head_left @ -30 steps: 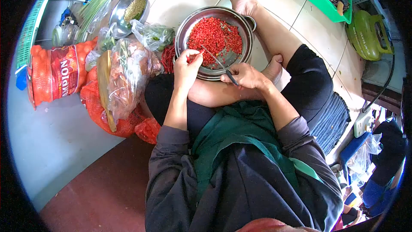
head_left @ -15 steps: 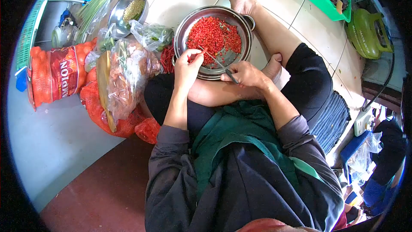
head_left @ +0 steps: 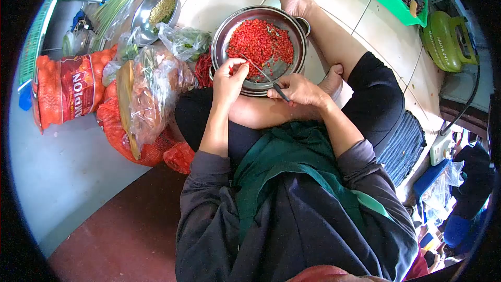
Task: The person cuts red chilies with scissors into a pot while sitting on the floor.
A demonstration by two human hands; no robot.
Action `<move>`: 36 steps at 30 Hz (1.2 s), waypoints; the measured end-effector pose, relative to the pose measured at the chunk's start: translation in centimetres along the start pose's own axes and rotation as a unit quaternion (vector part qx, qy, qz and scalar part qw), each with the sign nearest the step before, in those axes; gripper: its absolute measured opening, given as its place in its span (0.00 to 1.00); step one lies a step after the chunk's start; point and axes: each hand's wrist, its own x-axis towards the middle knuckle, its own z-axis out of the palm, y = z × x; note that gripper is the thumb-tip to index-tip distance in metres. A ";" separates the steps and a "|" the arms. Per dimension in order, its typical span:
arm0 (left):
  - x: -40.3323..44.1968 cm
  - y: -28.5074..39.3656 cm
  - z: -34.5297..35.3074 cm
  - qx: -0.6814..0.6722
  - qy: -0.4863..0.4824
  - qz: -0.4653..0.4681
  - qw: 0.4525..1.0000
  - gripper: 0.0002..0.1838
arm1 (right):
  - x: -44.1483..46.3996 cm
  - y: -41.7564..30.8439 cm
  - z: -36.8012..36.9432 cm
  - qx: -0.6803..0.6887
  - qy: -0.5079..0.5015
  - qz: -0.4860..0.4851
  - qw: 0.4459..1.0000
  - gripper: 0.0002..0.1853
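A steel pot [head_left: 229, 18] with side handles stands on the floor before my crossed legs. Chopped red chillies [head_left: 255, 39] cover much of its bottom, with a bare patch near my hands. Over the rim, my right hand [head_left: 300, 91] is closed round the black handle of a knife [head_left: 259, 70], whose thin blade points up and left across the pot. My left hand [head_left: 229, 81] pinches a small red chilli piece by the blade tip, mostly hidden by the fingers. Whole red chillies [head_left: 203, 70] lie in a bag at the pot's left side.
On the left are a bag of leaves [head_left: 188, 44], a steel bowl [head_left: 176, 13] with small pale pieces, a plastic bag [head_left: 156, 94] and an orange net sack [head_left: 70, 89]. A green crate [head_left: 386, 5] and gas cylinder [head_left: 443, 42] stand at the upper right.
The knife blade has shifted slightly at the left fingertips, and less of the red chilli shows there. Both hands stay over the pot's near rim.
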 end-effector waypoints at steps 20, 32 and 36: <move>0.2 -0.1 0.1 -0.072 -0.015 -0.041 0.996 0.07 | 0.3 0.3 0.0 0.009 -0.007 -0.014 1.000 0.31; 0.2 1.1 -0.2 -0.144 -0.003 -0.102 0.984 0.05 | 0.1 0.4 -0.3 -0.022 0.017 -0.013 1.000 0.29; 0.2 0.7 -0.3 -0.122 -0.030 -0.105 0.987 0.07 | 0.0 -0.1 -0.2 -0.011 -0.001 -0.013 1.000 0.32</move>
